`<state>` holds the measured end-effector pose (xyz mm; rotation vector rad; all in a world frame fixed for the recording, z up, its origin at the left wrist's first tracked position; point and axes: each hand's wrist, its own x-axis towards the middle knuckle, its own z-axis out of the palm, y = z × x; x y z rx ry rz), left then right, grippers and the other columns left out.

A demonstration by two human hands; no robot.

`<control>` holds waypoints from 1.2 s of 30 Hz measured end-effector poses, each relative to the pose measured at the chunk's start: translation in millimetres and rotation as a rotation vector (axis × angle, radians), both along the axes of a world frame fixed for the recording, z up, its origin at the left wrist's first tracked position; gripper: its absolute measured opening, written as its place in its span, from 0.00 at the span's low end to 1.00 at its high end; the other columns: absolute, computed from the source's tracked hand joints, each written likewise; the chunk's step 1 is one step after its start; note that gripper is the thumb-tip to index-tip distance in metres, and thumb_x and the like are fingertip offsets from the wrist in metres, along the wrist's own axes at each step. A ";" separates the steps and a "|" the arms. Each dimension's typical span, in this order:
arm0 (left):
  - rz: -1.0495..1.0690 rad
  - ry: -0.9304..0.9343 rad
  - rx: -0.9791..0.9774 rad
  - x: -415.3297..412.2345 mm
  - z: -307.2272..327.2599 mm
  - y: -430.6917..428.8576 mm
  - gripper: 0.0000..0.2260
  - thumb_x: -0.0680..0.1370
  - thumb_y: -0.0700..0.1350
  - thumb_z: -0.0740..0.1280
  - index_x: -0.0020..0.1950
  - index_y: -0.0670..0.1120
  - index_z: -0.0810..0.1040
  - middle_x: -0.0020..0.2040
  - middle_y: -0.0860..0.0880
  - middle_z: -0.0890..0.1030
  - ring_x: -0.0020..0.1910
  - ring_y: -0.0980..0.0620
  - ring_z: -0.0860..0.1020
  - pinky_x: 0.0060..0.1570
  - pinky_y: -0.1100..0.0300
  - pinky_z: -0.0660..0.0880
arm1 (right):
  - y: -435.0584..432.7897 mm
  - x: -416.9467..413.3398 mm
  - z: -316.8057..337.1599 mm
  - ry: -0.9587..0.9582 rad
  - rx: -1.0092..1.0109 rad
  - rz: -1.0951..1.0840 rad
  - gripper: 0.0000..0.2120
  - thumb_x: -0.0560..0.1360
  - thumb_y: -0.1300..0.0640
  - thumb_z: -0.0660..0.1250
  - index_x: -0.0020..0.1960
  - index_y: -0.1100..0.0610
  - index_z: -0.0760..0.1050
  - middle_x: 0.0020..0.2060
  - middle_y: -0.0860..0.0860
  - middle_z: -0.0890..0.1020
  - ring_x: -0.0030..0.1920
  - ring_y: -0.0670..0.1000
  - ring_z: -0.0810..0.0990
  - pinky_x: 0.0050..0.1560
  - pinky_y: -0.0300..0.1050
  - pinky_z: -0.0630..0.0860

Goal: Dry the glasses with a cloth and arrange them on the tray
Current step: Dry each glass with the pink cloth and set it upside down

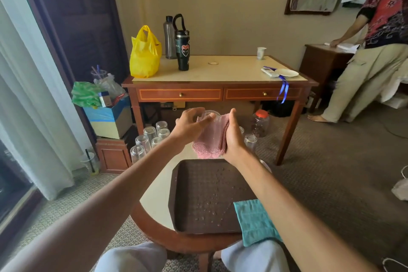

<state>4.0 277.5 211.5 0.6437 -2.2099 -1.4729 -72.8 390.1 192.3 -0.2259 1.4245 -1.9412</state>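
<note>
Centre frame, both arms stretch forward: the left hand (pixel 191 127) curls round the rim of the glass (pixel 211 116), the right hand (pixel 232 139) clasps the pink cloth (pixel 208 142) wrapped about it, above the droplet-speckled tray (pixel 194 212) on the tabletop (pixel 157 187); upturned glasses (pixel 150 138) stand beyond, centre-left

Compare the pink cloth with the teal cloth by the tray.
The pink cloth is in use: the right hand holds it wrapped around a glass, which the left hand grips near the rim; the teal cloth lies untouched. The pink cloth is bunched and held up near the tray's far edge; the teal cloth lies flat over the tray's near right corner. Both are textured cloths.
</note>
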 end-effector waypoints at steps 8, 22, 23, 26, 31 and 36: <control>0.026 -0.042 0.214 4.8 9.6 3.4 0.17 0.79 0.55 0.71 0.60 0.44 0.82 0.50 0.49 0.82 0.51 0.48 0.81 0.49 0.48 0.80 | -1.9 -0.3 1.1 -0.120 -0.039 0.018 0.42 0.76 0.24 0.45 0.65 0.55 0.79 0.57 0.61 0.84 0.60 0.62 0.81 0.65 0.66 0.74; 0.227 0.165 0.184 13.8 9.0 13.2 0.23 0.71 0.55 0.79 0.62 0.46 0.85 0.53 0.49 0.86 0.49 0.52 0.83 0.49 0.48 0.84 | 16.6 -7.2 -0.3 -0.229 -0.272 0.100 0.28 0.83 0.45 0.46 0.67 0.60 0.77 0.61 0.64 0.81 0.64 0.64 0.78 0.65 0.66 0.72; 0.250 0.165 0.190 13.3 8.4 13.6 0.22 0.71 0.55 0.80 0.60 0.46 0.86 0.52 0.49 0.86 0.49 0.51 0.83 0.49 0.48 0.84 | 16.5 -6.0 1.2 -0.221 -0.265 0.124 0.27 0.84 0.46 0.48 0.67 0.60 0.77 0.61 0.64 0.81 0.63 0.64 0.79 0.65 0.65 0.73; 0.302 0.170 0.231 11.4 6.4 12.2 0.16 0.70 0.57 0.80 0.51 0.48 0.88 0.48 0.51 0.86 0.50 0.48 0.84 0.53 0.46 0.83 | 13.9 -0.2 4.6 -0.216 -0.292 0.202 0.23 0.84 0.51 0.52 0.69 0.62 0.75 0.62 0.64 0.80 0.60 0.63 0.80 0.64 0.64 0.74; 0.323 0.220 0.313 11.2 6.0 19.4 0.12 0.72 0.54 0.80 0.49 0.48 0.88 0.46 0.51 0.87 0.49 0.50 0.84 0.55 0.49 0.82 | 14.2 2.1 4.0 -0.186 -0.326 0.243 0.17 0.85 0.53 0.56 0.64 0.60 0.79 0.60 0.64 0.81 0.57 0.62 0.83 0.58 0.63 0.77; 0.301 0.247 0.352 12.1 11.1 29.2 0.07 0.80 0.48 0.73 0.55 0.48 0.87 0.48 0.51 0.87 0.53 0.48 0.84 0.56 0.51 0.81 | 9.4 0.1 3.6 -0.062 -0.287 0.137 0.21 0.79 0.47 0.64 0.64 0.59 0.79 0.59 0.62 0.83 0.59 0.61 0.83 0.60 0.61 0.78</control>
